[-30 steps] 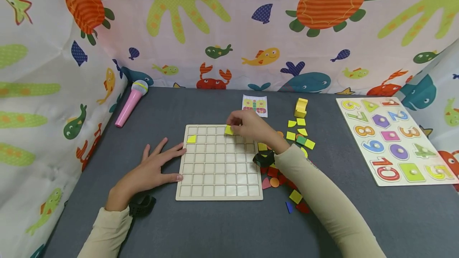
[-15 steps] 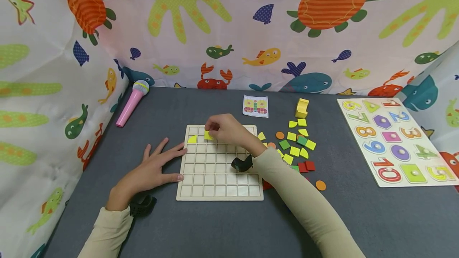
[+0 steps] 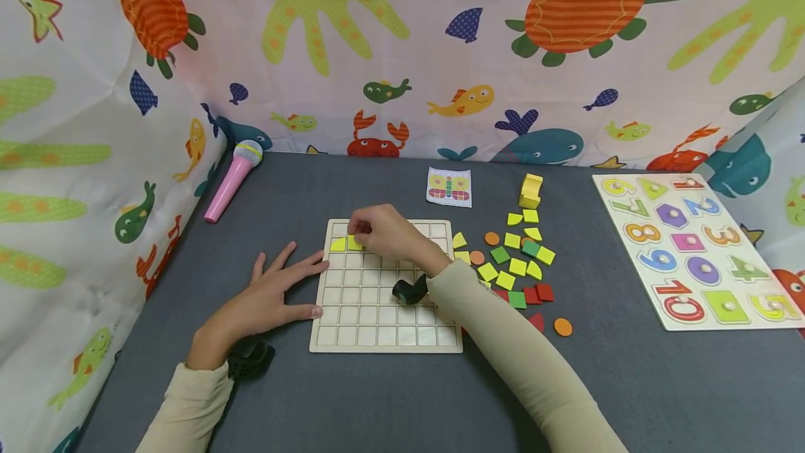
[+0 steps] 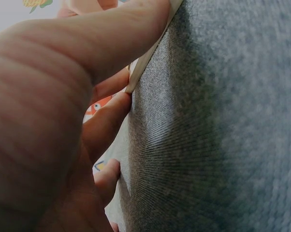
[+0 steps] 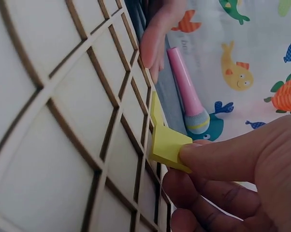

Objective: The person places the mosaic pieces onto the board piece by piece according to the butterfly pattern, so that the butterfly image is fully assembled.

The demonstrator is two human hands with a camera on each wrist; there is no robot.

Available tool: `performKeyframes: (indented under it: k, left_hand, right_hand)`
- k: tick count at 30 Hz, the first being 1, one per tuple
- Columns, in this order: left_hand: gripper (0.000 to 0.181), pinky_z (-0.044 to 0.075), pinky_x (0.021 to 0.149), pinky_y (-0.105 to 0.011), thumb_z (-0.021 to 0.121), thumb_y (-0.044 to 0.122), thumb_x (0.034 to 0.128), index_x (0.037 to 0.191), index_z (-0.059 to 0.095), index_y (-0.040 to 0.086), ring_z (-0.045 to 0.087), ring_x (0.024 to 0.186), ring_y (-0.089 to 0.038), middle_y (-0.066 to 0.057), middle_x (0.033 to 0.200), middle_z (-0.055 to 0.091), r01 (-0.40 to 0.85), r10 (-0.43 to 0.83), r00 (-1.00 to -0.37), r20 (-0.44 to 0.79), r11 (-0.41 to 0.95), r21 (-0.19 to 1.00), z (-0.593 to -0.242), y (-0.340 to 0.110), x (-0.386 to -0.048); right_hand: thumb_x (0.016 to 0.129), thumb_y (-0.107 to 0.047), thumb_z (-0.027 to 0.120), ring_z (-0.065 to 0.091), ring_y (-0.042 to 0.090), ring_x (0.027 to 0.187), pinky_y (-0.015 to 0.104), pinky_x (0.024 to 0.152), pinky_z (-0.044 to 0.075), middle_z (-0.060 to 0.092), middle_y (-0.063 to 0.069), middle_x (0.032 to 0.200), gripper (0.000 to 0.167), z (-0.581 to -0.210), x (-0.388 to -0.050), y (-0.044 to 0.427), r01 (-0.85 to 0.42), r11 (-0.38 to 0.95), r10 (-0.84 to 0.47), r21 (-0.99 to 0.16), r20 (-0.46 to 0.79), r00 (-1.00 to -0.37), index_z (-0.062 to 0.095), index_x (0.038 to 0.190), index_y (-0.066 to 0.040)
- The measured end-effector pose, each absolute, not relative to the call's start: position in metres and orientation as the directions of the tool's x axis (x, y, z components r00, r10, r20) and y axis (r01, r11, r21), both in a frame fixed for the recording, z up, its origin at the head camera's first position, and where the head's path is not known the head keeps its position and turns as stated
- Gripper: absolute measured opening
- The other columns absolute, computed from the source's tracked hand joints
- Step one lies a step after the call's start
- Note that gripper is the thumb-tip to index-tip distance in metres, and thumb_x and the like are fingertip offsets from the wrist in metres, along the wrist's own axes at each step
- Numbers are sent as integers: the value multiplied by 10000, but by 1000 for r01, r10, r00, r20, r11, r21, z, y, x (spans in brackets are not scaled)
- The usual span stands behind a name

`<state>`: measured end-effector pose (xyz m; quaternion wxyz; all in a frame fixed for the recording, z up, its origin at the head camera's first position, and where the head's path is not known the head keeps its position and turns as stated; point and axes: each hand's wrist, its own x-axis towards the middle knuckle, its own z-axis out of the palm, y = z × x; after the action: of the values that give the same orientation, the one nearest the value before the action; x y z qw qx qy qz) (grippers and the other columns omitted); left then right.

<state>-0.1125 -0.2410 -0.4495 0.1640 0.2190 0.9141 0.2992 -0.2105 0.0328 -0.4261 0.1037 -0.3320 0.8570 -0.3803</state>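
My right hand [image 3: 388, 233] pinches a yellow square tile [image 5: 170, 145] between thumb and fingers, over the top left part of the pale wooden grid board [image 3: 386, 335]. In the right wrist view this tile is tilted and touches the board. Just left of it, another yellow tile [image 3: 337, 245] lies in a grid cell. With fingers spread and straight, my left hand [image 3: 267, 299] rests on the table, its fingertips and thumb touching the board's left edge. The left wrist view shows the thumb [image 4: 131, 29] against that edge.
Loose yellow, green, red and orange pieces [image 3: 517, 266] lie right of the board, below a yellow stack [image 3: 530, 191]. A pattern card [image 3: 449, 187] lies behind the board. A pink toy microphone [image 3: 229, 184] is at left, a number puzzle board [image 3: 698, 250] at right.
My right hand has moved left across the board's top rows with the yellow tile, ending beside the other yellow tile. My left hand has stayed at the board's edge.
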Motion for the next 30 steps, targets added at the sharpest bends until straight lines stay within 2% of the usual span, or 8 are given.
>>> performKeyframes:
  k: [10, 24, 30]
  left_hand:
    - [848, -143, 1149, -788, 799, 561, 932, 1641, 478, 223, 3, 1613, -490, -36, 1740, 325, 298, 498, -851, -169, 721, 625, -450, -240, -112]
    - [863, -141, 1145, -793, 821, 538, 920, 1641, 477, 211, -2, 1613, -493, -54, 1741, 320, 297, 491, -854, -170, 730, 616, -450, -241, -113]
    - [863, -141, 1148, -788, 825, 532, 918, 1639, 480, 208, -4, 1617, -481, -53, 1740, 323, 304, 495, -853, -163, 726, 617, -450, -242, -113]
  right_hand:
    - [1010, 21, 682, 631, 165, 837, 259, 783, 515, 713, 50, 933, 100, -429, -209, 28, -527, 525, -659, -668, 73, -749, 763, 1030, -34]
    - [985, 53, 664, 646, 204, 912, 284, 834, 537, 689, 92, 1006, 128, -428, -209, 27, -592, 528, -682, -609, 111, -723, 772, 1005, -12]
    - [981, 52, 663, 653, 201, 906, 277, 832, 542, 703, 85, 1007, 137, -427, -207, 35, -571, 539, -664, -619, 105, -740, 766, 1050, -6]
